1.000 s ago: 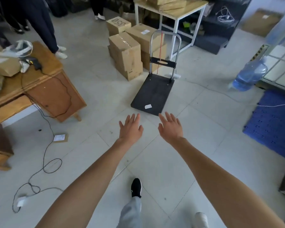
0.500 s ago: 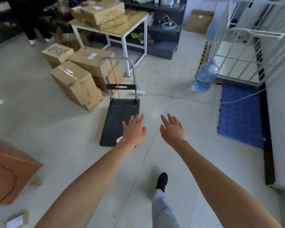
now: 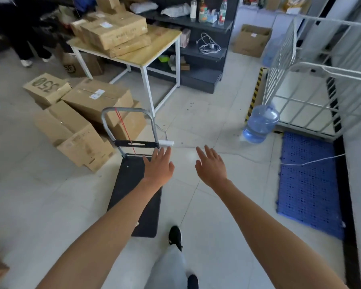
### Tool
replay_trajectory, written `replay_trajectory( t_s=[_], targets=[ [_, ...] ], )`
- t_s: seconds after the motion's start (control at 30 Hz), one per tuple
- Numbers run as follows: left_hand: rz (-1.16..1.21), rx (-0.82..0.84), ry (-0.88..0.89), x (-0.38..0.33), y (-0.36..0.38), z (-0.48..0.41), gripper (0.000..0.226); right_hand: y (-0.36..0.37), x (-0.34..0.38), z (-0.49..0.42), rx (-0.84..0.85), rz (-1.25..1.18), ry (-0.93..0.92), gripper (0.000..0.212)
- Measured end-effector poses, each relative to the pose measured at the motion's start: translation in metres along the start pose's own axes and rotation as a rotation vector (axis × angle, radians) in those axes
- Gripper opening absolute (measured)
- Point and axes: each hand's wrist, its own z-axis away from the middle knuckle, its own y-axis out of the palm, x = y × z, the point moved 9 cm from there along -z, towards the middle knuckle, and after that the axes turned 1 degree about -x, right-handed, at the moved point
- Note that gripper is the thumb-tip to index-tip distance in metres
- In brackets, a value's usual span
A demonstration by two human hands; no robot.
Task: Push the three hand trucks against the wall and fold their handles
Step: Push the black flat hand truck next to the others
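while both hands, left hand [image 3: 159, 168] and right hand [image 3: 211, 167], spread empty, cardboard boxes [image 3: 79, 126] crowd the hand truck [image 3: 133, 184].

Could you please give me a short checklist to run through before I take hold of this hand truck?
1. Both hands free: ok, left hand and right hand are open and empty.
2. Hand truck deck unloaded: ok.
3. Handle upright for pushing: ok, not yet folded.
4. Clear of the cardboard boxes: not ok, they crowd its handle end.
5. White cable on the floor: not ok, it lies just beyond the hands.
6. Wheels free: cannot tell.
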Motion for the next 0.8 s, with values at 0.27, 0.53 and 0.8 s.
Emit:
replay_trajectory(
  t_s=[0.27,0.53,0.8],
  targets=[
    [0.022,0.037,0.005,0.0,-0.007,-0.215,0.06,0.003,-0.035,-0.197,0.003,-0.047,0.05,0.054],
    [0.027,0.081,0.001,-0.01,-0.026,-0.375,0.059,-0.001,-0.059,-0.344,0.035,-0.075,0.083,0.054],
    [0.049,0.069,-0.228,0.056,-0.056,-0.549,0.059,0.001,-0.043,-0.566,0.098,-0.07,-0.098,0.054]
  ],
)
